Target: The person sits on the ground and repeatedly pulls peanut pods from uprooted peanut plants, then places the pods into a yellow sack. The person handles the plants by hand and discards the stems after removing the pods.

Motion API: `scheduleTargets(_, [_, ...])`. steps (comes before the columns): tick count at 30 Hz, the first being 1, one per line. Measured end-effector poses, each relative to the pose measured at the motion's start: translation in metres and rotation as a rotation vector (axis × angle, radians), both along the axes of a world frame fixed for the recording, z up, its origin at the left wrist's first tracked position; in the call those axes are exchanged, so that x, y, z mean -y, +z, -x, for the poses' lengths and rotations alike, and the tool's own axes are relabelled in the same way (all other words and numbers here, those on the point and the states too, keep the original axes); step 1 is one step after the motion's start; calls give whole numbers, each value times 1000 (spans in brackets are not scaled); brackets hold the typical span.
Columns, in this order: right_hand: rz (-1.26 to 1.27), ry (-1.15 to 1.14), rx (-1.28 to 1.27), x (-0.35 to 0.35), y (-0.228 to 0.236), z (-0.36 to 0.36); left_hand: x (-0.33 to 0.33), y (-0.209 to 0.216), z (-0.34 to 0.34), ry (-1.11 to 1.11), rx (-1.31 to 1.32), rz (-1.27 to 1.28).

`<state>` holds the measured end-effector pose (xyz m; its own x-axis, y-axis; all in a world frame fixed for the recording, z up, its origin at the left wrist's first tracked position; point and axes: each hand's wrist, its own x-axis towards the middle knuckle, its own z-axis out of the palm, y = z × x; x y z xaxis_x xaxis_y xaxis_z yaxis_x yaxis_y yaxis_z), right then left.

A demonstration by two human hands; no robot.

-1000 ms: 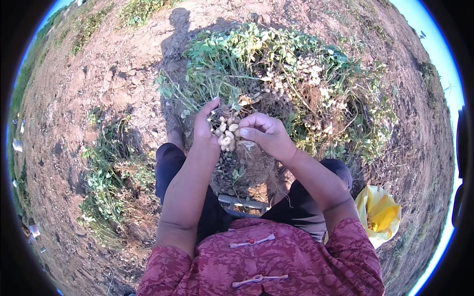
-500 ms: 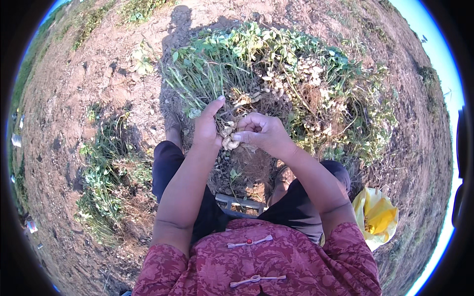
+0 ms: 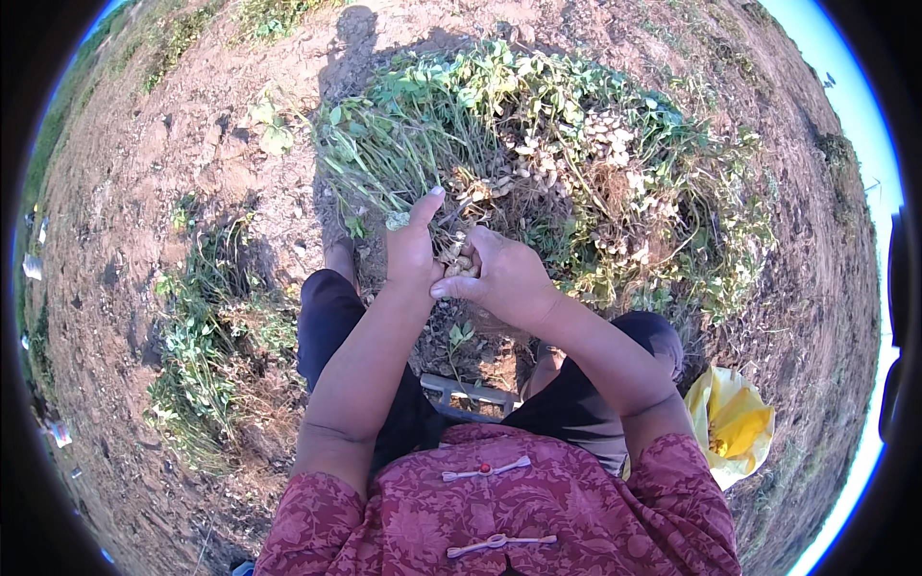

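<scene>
At the left of the frame lies a clump of green plants (image 3: 197, 370). Near the centre, the person's left hand (image 3: 413, 245), thumb raised and other fingers mostly hidden, supports a bunch of peanuts (image 3: 461, 262); the right hand (image 3: 509, 278), fingers curled, closes round them. A leafy heap (image 3: 663, 192) fills the upper right, above a yellow bag (image 3: 735, 422) at lower right.

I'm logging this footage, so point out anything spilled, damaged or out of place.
Nothing stands out. The bare left hand grips a green-stemmed peanut bunch, the right hand cups its tan, knobbly pods, and the open yellow plastic bag shows no spill around it.
</scene>
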<state>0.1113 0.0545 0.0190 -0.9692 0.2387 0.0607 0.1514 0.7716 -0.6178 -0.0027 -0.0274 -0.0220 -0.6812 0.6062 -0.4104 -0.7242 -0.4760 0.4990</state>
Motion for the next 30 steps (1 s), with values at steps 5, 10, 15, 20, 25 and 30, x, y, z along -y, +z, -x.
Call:
scheduleTargets(5, [25, 40, -37, -13, -9, 5, -2, -3, 1, -12, -56, -50])
scheduleTargets(10, [197, 127, -95, -18, -13, 4, 2, 13, -4, 21, -385, 153])
scheduleTargets(15, [418, 123, 54, -15, -16, 9, -3, 0, 3, 181, -739, 363])
scheduleTargets(20, [1250, -24, 409, 5, -6, 6, -10, -7, 7, 480, -1079, 497])
scheduleTargets(25, [1335, 72, 366, 10, 15, -2, -9, -12, 10, 389, -984, 426])
scheduleTargets(30, [1319, 101, 428, 7, 15, -7, -12, -3, -3, 338, -833, 329])
